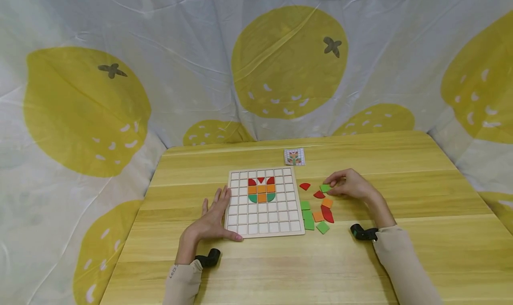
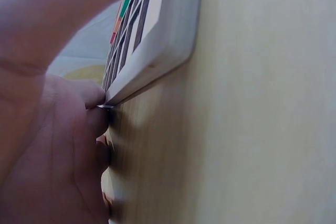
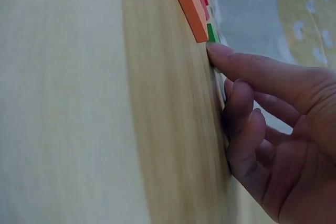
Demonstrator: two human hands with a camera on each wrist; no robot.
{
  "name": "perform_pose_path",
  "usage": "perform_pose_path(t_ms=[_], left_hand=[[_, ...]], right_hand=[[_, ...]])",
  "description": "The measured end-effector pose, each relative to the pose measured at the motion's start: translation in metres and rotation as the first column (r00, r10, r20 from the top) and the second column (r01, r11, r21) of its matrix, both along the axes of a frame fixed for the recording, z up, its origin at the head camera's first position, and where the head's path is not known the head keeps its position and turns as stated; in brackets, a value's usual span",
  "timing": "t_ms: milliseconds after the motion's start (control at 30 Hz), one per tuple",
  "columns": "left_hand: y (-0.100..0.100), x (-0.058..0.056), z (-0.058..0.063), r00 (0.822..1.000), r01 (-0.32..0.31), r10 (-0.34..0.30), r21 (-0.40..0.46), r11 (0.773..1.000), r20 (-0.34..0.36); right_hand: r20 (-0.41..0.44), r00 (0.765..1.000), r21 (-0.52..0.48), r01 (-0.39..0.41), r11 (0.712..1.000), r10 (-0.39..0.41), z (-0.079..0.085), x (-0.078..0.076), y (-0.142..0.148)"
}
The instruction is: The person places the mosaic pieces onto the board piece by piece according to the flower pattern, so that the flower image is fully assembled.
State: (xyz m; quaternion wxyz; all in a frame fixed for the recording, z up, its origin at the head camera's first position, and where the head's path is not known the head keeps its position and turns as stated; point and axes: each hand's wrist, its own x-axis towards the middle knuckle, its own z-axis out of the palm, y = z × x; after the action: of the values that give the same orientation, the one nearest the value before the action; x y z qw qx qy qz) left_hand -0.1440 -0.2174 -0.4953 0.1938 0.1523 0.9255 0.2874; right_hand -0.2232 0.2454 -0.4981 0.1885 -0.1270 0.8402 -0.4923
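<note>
A white gridded board (image 1: 264, 220) lies on the table, with red, orange and green tiles set in its upper middle as a tulip-like shape. My left hand (image 1: 210, 220) rests at the board's lower left corner, fingers spread along the left side and thumb at the bottom edge. To the right of the board, my right hand (image 1: 352, 185) pinches a light green square tile (image 1: 325, 188) between thumb and fingers, low over the table. In the right wrist view the thumb partly hides this green tile (image 3: 211, 33). A red quarter-round tile (image 1: 319, 194) lies just beside it.
Loose tiles lie right of the board: light green squares (image 1: 308, 220), orange squares (image 1: 318, 216), a red tile (image 1: 327, 214) and another red piece (image 1: 305, 186). A small printed pattern card (image 1: 294, 156) lies behind the board. A lemon-print curtain (image 1: 192, 73) hangs behind the table.
</note>
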Motion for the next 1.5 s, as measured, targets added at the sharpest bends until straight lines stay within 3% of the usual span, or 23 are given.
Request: perform_pose_path(t_ms=[200, 500, 767, 1067, 1300, 1500], left_hand=[[-0.001, 0.001, 0.001, 1.0, 0.006, -0.006, 0.0, 1.0, -0.006], [0.001, 0.001, 0.003, 1.0, 0.005, -0.005, 0.01, 1.0, -0.003], [0.002, 0.001, 0.002, 1.0, 0.003, -0.003, -0.011, 1.0, -0.008], [0.004, 0.001, 0.002, 1.0, -0.014, 0.014, -0.01, 1.0, -0.012], [0.002, 0.001, 0.003, 1.0, -0.012, 0.012, -0.01, 1.0, -0.009], [0.004, 0.001, 0.002, 1.0, -0.013, 0.013, -0.003, 1.0, -0.003]], right_hand=[[0.002, 1.0, 0.046, 0.016, 0.999, -0.016, 0.002, 0.0, -0.006], [0.067, 0.998, -0.083, -0.002, 0.997, 0.007, 0.007, 0.003, -0.022], [0.049, 0.998, -0.144, -0.034, 0.989, 0.042, 0.011, 0.011, -0.076], [0.008, 0.999, -0.151, -0.035, 0.988, 0.036, 0.005, 0.025, -0.134], [-0.045, 0.998, -0.109, -0.053, 0.993, 0.048, 0.003, 0.035, -0.167], [-0.076, 0.997, -0.072, -0.031, 0.997, 0.026, 0.002, 0.037, -0.178]])
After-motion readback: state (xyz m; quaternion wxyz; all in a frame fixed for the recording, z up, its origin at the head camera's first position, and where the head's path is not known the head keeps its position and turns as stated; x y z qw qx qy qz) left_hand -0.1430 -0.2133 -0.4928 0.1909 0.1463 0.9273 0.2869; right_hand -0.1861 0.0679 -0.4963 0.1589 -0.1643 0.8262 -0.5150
